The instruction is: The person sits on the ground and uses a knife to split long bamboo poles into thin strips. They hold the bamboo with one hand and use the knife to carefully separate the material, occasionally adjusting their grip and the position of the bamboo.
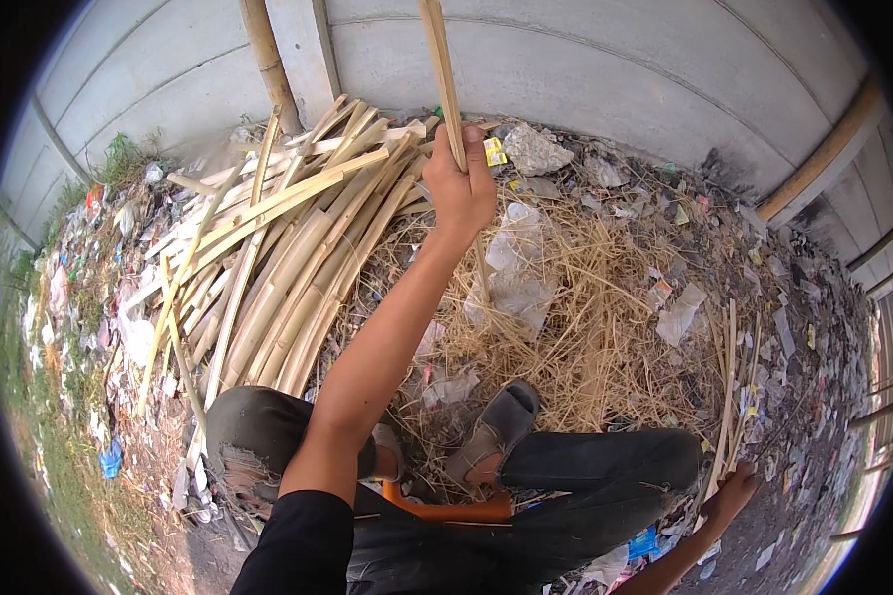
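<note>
In front of me my left hand (pixel 458 188) is closed around a split bamboo strip (pixel 444 74). The strip stands nearly upright, its top running out of the picture and its lower end slanting down toward the shavings. Low on the right, my right hand (pixel 729 494) is curled at the lower ends of thin bamboo strips (pixel 730 377) lying on the ground; it seems to grip one, though its fingers are partly hidden. A large heap of split bamboo (pixel 288 268) lies to the left of my left forearm.
Bamboo shavings (pixel 605 317) cover the ground ahead, with scattered litter around them. A concrete panel wall (pixel 585 69) closes off the far side, with a bamboo pole (pixel 268 59) leaning there. A stone (pixel 536 151) lies near its foot. An orange seat (pixel 456 511) shows between my legs.
</note>
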Demonstrator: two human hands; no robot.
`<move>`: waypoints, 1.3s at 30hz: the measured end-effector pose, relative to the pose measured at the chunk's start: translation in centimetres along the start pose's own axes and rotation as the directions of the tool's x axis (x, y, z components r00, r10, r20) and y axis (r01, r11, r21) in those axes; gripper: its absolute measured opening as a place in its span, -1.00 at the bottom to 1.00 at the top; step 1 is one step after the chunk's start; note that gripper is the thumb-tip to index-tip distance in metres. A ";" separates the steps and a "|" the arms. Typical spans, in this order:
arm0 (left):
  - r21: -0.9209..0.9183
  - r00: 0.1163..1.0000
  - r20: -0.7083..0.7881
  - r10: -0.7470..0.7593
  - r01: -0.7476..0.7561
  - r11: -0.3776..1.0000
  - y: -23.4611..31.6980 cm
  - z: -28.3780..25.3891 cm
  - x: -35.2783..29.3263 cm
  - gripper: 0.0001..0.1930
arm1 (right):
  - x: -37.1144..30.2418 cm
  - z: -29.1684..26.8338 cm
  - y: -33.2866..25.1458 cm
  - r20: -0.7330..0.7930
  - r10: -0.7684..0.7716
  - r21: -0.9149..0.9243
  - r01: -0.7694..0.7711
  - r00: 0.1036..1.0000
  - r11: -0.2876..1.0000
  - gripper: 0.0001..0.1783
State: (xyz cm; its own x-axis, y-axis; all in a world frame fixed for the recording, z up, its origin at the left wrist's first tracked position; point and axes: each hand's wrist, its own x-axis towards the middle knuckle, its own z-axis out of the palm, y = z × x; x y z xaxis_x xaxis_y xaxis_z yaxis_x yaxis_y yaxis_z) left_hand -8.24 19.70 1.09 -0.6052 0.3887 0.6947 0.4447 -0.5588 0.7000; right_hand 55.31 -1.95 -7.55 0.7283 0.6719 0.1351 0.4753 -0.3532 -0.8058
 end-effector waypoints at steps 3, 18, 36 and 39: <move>0.029 0.999 -0.005 0.036 -0.035 0.999 -0.3 0.5 -0.9 -0.78 | -5.3 1.8 -13.8 -0.033 -0.056 0.563 0.065 0.998 0.824 -0.60; -0.045 0.989 0.140 0.056 -0.050 0.998 1.0 3.1 -1.6 -0.67 | -28.6 31.0 -16.4 0.970 0.017 0.105 -0.485 0.241 0.868 -0.49; -0.266 0.985 0.166 -0.045 0.088 0.960 -1.8 2.6 -1.4 -0.53 | -29.9 27.2 -15.8 0.911 0.398 -0.198 -0.738 0.105 0.646 -0.34; -0.269 0.984 0.165 -0.074 0.117 0.956 -1.6 1.8 -1.4 -0.52 | -27.1 24.6 -21.5 0.955 0.023 0.186 -0.656 0.297 0.731 -0.28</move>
State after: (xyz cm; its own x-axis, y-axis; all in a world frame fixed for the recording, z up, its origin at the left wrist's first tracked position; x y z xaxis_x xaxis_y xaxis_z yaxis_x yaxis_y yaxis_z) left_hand -6.93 21.32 -0.72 -0.5190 0.5445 0.6590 0.1769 -0.6858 0.7059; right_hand 13.19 3.44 -8.05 -0.2440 0.8129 -0.5288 -0.2220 -0.5776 -0.7855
